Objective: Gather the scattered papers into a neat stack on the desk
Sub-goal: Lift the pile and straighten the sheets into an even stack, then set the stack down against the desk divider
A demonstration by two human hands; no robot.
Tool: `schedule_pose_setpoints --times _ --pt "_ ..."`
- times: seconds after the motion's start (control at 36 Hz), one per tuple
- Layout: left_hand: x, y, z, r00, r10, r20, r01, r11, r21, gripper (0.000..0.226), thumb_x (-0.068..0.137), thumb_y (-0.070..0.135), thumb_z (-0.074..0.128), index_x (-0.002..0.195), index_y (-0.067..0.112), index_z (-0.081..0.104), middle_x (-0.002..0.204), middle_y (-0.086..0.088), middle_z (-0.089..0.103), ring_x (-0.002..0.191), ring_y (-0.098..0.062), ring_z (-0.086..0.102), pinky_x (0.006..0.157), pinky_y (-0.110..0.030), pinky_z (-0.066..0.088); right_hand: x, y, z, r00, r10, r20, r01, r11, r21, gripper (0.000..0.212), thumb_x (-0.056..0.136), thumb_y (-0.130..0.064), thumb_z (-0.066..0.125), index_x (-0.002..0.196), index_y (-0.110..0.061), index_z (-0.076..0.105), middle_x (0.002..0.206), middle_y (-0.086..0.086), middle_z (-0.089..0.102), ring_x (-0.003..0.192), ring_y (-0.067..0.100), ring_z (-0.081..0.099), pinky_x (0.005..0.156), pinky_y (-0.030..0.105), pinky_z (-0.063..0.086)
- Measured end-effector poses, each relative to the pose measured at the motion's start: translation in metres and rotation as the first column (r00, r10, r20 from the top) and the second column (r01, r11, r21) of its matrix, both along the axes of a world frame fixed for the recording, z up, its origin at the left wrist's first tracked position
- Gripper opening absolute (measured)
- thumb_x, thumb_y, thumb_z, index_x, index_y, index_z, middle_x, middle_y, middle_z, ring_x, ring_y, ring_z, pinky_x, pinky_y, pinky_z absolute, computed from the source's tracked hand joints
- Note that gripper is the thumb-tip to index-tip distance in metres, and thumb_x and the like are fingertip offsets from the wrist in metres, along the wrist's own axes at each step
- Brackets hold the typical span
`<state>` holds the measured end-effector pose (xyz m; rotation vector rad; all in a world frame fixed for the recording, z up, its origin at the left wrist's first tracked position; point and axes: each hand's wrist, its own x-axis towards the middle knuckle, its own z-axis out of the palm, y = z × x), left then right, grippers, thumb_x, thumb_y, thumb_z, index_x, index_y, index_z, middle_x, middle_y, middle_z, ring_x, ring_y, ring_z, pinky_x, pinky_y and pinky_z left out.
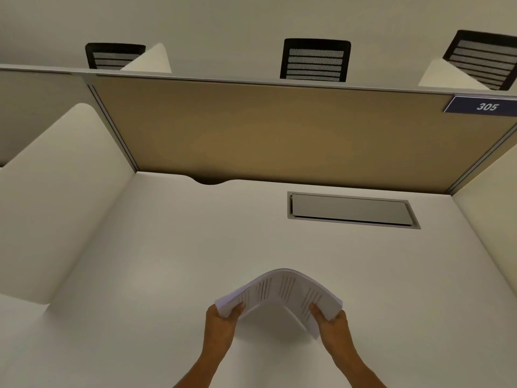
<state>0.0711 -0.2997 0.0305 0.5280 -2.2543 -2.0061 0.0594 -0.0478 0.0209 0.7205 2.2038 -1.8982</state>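
A sheaf of white printed papers [279,289] is held above the white desk [167,261], bowed upward into an arch. My left hand [221,323] grips its left edge, thumb on top. Gripping the right edge is my right hand [333,329], thumb also on top. The sheets lie together with their edges roughly aligned. A shadow falls on the desk under the arch. No loose sheets show elsewhere on the desk.
A grey cable hatch [351,210] is set into the desk at the back right. A tan partition [279,133] with a "305" label [485,106] closes the back. White side dividers [56,191] flank the desk. Black mesh chairs [314,60] stand beyond.
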Motion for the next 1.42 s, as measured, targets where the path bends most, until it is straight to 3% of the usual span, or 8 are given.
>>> schedule_pose_setpoints --times 0.31,0.47,0.64,0.89,1.03,1.08,1.19,1.42 --pt "0.000 -0.006 -0.018 0.989 -0.069 0.132 0.071 0.997 -0.006 0.031 0.088 0.002 0.070 0.116 0.015 0.072 0.110 -0.005 0.075 0.107 -0.022 0.069 0.093 -0.042 0.058 0.003 0.006 -0.010 0.997 0.067 0.027 -0.067 0.997 0.031 0.028 0.090 -0.018 0.071 0.100 -0.041 0.060 0.101 -0.014 0.069 0.094 0.002 0.064 0.072 0.020 0.049" --pt "-0.010 -0.012 -0.013 0.959 -0.043 0.280 0.050 0.999 -0.017 0.031 0.086 0.009 0.073 0.117 0.012 0.068 0.102 -0.006 0.075 0.091 -0.019 0.071 0.068 -0.017 0.057 -0.019 0.023 -0.014 0.980 0.195 0.038 -0.198 0.973 0.118 0.026 0.091 -0.014 0.070 0.115 -0.004 0.068 0.100 0.008 0.074 0.096 0.029 0.071 0.075 0.034 0.057" --pt "-0.020 -0.026 -0.008 0.931 -0.132 0.339 0.152 0.988 -0.032 0.032 0.087 0.014 0.073 0.117 0.006 0.066 0.105 -0.010 0.075 0.089 -0.027 0.074 0.077 -0.040 0.063 -0.048 0.038 0.013 0.934 0.357 0.010 -0.357 0.932 0.062 0.028 0.089 -0.014 0.072 0.116 -0.019 0.067 0.104 -0.001 0.079 0.088 0.020 0.078 0.074 0.040 0.065" --pt "-0.015 -0.042 -0.007 0.899 -0.230 0.372 0.209 0.973 0.097 0.059 0.072 0.026 0.086 0.124 0.018 0.060 0.107 0.002 0.076 0.088 -0.014 0.076 0.072 -0.033 0.063 -0.060 0.045 0.036 0.873 0.486 0.045 -0.481 0.872 -0.094 0.037 0.087 -0.018 0.075 0.122 -0.013 0.064 0.111 0.010 0.077 0.092 0.034 0.076 0.080 0.054 0.062" --pt "-0.018 -0.052 0.002 0.848 -0.196 0.492 0.063 0.960 0.274 0.132 0.062 0.026 0.092 0.155 0.019 -0.001 0.140 -0.013 0.055 0.115 -0.030 0.063 0.097 -0.051 0.053 -0.069 0.044 0.057 0.828 0.558 0.049 -0.551 0.827 -0.115 0.039 0.087 -0.020 0.075 0.123 -0.015 0.063 0.112 0.006 0.077 0.094 0.034 0.076 0.077 0.049 0.063" --pt "-0.026 -0.054 0.010 0.852 -0.122 0.509 0.080 0.991 0.104 0.137 0.068 0.031 0.088 0.153 0.020 -0.019 0.157 -0.014 0.032 0.137 -0.034 0.043 0.110 -0.052 0.038 -0.074 0.043 0.065 0.803 0.593 0.066 -0.586 0.804 -0.102 0.039 0.087 -0.018 0.076 0.124 -0.016 0.063 0.111 0.003 0.077 0.093 0.032 0.077 0.076 0.046 0.064" --pt "-0.042 -0.060 0.036 0.925 -0.186 0.333 0.304 0.887 -0.348 0.112 0.074 0.051 0.078 0.156 0.022 0.007 0.163 -0.002 0.017 0.150 -0.026 0.018 0.120 -0.049 0.023 -0.082 0.035 0.082 0.726 0.680 0.100 -0.680 0.732 -0.046 0.039 0.084 -0.023 0.077 0.121 -0.018 0.064 0.112 0.003 0.077 0.091 0.031 0.077 0.081 0.052 0.062" --pt "-0.049 -0.058 0.087 0.639 -0.651 0.409 0.742 0.662 -0.106 0.053 0.077 0.051 0.075 0.124 0.035 0.056 0.116 0.009 0.072 0.095 -0.012 0.074 0.088 -0.040 0.061 -0.100 0.010 0.111 0.568 0.813 0.127 -0.818 0.575 -0.020 0.036 0.082 -0.027 0.079 0.115 -0.016 0.070 0.111 0.003 0.078 0.094 0.028 0.077 0.078 0.039 0.064"
